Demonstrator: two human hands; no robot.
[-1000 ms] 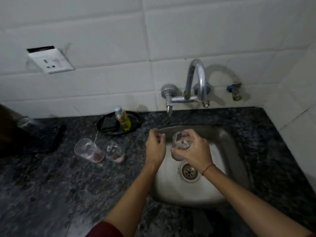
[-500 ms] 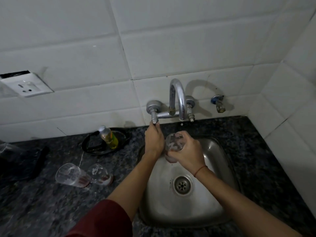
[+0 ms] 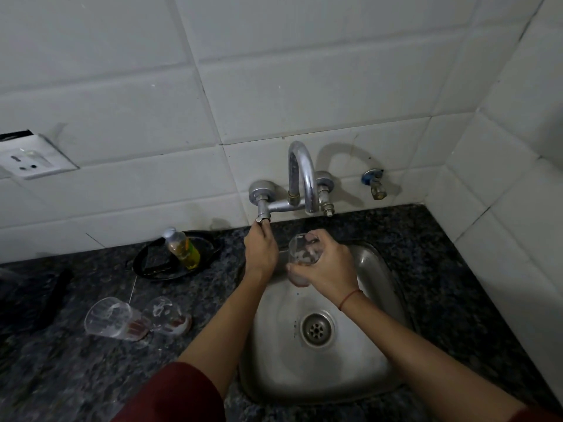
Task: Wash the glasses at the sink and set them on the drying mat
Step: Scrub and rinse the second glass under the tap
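My right hand [image 3: 327, 266] grips a clear glass [image 3: 304, 249] over the steel sink [image 3: 374, 354], just below the curved faucet spout [image 3: 300, 175]. My left hand [image 3: 261, 249] reaches up and pinches the small tap handle [image 3: 262, 217] at the faucet's left end. No water stream shows. Two more clear glasses [image 3: 114, 319] [image 3: 167, 313] with reddish residue stand on the dark counter left of the sink. A dark mat [image 3: 33, 296] lies at the far left edge.
A black dish [image 3: 143, 261] behind the glasses holds a dark sponge and a small bottle of yellow liquid [image 3: 182, 248]. A wall socket [image 3: 27, 158] sits at the left, a second valve [image 3: 374, 184] right of the faucet. Tiled walls close the back and right.
My left hand rose from beside the glass to the tap handle. The view shifted toward the wall. The glass stays in my right hand under the spout.
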